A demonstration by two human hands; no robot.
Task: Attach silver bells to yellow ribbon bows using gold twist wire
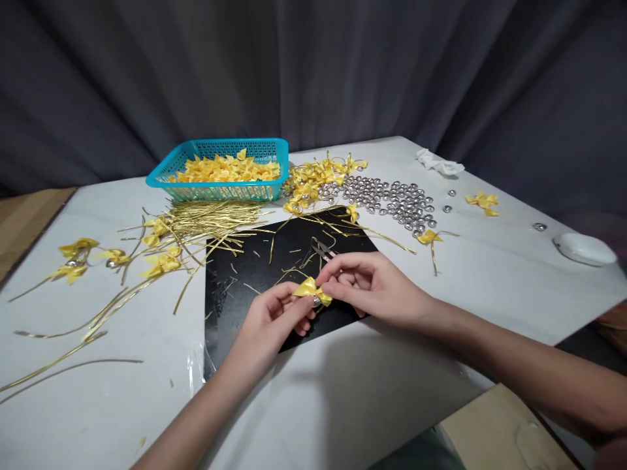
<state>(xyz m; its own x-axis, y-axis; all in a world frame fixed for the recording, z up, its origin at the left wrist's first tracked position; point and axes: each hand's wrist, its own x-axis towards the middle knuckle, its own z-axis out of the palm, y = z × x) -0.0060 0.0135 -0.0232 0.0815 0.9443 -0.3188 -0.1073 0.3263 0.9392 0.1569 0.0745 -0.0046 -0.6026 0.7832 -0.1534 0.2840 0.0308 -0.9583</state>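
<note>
A yellow ribbon bow (306,287) with a shiny silver bead (316,301) at its middle is pinched between the thumb and fingers of my left hand (277,314). From the other side, my right hand (368,284) closes its thumb and index finger at the bow's upper right edge. Both hands are over a black mat (235,333). Metal scissor blades (324,250) show just beyond my right fingers; whether they lie on the mat or are tucked in that hand, I cannot tell. Gold wire pieces (294,270) are scattered beyond the bow.
A blue basket (218,192) of yellow bows stands at the back, with a bundle of gold wires (215,219) before it. Silver beads (392,199) and wired bows (318,176) lie to its right. Several bows (164,263) lie left; a white mouse-shaped object (585,249) sits far right.
</note>
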